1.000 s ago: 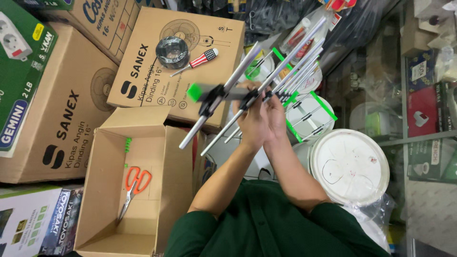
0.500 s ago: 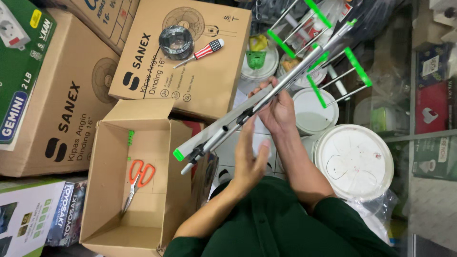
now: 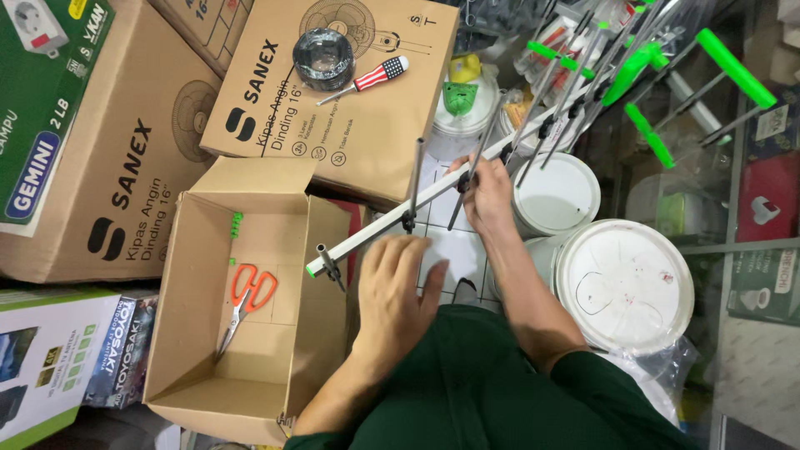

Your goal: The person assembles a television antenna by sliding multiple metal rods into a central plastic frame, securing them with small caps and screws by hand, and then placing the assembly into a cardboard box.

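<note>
Clearly, an antenna (image 3: 500,162) was held across the middle of the view, its white boom slanting from a green-capped end near the open box (image 3: 200,367) up toward a cluster of green-tipped rods at the upper right. The right hand (image 3: 490,200) was closed around the boom at mid-length, its fingers wrapped on the metal beside two of the dark cross rods. The left hand (image 3: 398,287) was spread flat and wide just below the boom's lower end, holding nothing, with its fingertips near the boom but not seen to touch it. Three short rods were seen standing out from the lower half of the boom, which suggested that this part had been fitted or unfolded; the far end was a crowded tangle, and whether it was finished could not be told. Scissors (image 3: 246,302) with orange handles were left lying inside the box, beside a small green part (image 3: 236,225). A roll of black tape (image 3: 323,57) and a striped screwdriver (image 3: 367,80) lay untouched on a closed carton (image 3: 333,125) behind. White buckets (image 3: 625,283) stood on the floor to the right.
</note>
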